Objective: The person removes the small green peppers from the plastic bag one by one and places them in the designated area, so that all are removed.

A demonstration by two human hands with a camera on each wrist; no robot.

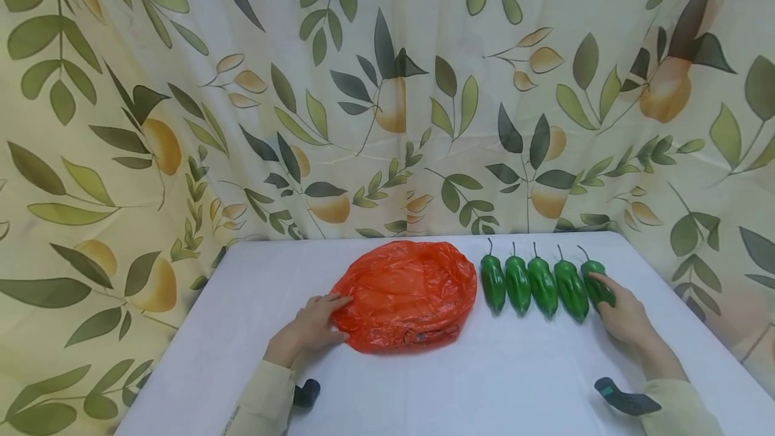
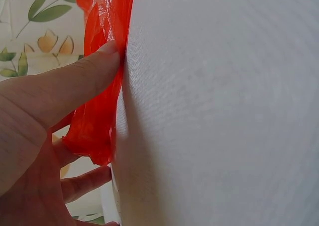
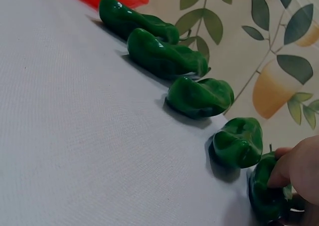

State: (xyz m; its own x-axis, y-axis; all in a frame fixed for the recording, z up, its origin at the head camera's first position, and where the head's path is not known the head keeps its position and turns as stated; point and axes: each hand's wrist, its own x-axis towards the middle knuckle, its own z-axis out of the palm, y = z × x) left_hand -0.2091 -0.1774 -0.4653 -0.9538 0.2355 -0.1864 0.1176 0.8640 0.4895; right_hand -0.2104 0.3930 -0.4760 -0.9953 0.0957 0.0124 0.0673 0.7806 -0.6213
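A crumpled red plastic bag (image 1: 406,295) lies on the white table. My left hand (image 1: 311,325) holds its left edge, the thumb on one side and fingers on the other. Seen from the left wrist, the thumb presses the bag's (image 2: 97,123) edge close to the tabletop. To the bag's right, several green peppers (image 1: 543,286) lie in a row, stems pointing away from me. My right hand (image 1: 623,315) grips the rightmost pepper (image 3: 261,186) between thumb and fingers, which cover part of it.
A white cloth covers the table (image 1: 472,389). Behind it and along the sides hangs a curtain (image 1: 387,173) printed with leaves and fruit. Dark wrist-worn devices (image 1: 626,399) show near both sleeves.
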